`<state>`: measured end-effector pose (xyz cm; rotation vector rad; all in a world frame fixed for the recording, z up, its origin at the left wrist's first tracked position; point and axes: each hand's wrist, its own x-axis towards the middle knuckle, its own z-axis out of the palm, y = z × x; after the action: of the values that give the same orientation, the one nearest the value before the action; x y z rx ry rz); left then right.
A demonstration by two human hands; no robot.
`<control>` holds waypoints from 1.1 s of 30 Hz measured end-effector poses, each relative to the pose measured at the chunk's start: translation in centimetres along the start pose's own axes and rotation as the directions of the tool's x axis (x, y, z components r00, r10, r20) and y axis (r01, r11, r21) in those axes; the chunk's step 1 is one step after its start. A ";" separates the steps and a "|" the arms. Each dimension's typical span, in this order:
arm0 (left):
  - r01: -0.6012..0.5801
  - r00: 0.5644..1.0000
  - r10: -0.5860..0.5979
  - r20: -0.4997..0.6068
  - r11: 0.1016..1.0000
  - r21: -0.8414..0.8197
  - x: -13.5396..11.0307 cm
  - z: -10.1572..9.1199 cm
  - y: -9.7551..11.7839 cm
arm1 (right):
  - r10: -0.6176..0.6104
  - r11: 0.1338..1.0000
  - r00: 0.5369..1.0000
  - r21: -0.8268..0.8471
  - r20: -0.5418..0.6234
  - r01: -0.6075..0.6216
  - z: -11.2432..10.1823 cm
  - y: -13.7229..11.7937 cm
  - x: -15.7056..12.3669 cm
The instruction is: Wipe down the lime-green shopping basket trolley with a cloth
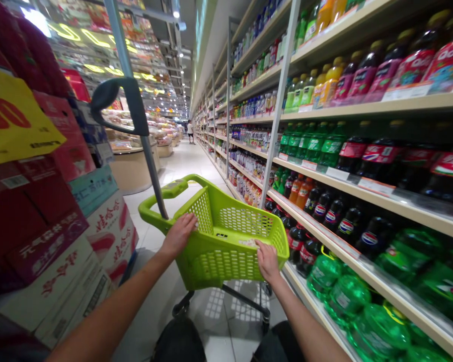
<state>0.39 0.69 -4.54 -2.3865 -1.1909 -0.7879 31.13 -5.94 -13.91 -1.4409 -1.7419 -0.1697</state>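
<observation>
A lime-green shopping cart point(191, 264) with perforated plastic walls stands right in front of me, on dark legs with small wheels. My left hand point(181, 232) is closed over the near rim of its basket, close to the handle end. Further right, my right hand point(267, 259) grips the same rim near the basket's other end, its fingers curled over the edge. A small pale, paper-like patch point(248, 243) shows beside the right fingertips; I cannot make out what it is. A grey pole point(154, 171) with a dark plastic grip point(138, 108) rises at the cart's handle end.
Shelves of bottled drinks point(362, 171) run along the right, with large green bottles point(377, 327) at the bottom. Stacked drink cartons point(33, 221) stand close on the left. A tiled aisle point(181, 163) leads ahead past round display counters point(132, 173) to a distant person point(191, 131).
</observation>
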 end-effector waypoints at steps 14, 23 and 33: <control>-0.010 1.000 0.010 0.007 1.000 0.012 0.6 1.2 1.2 | 0.046 0.998 0.999 0.040 -0.025 -0.045 0.1 0.6 0.3; -0.151 0.981 0.164 0.099 0.980 -0.126 1.3 4.8 8.7 | 0.026 0.999 1.000 0.047 -0.003 -0.026 0.1 0.1 0.1; 0.089 0.996 -0.090 -0.010 0.996 -0.027 0.9 1.8 1.5 | 0.042 0.994 0.997 0.101 -0.065 -0.035 0.4 0.6 0.3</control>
<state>2.65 1.35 -5.44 -2.3604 -1.2985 -0.8489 31.44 -5.30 -14.18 -1.3802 -1.6443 -0.1071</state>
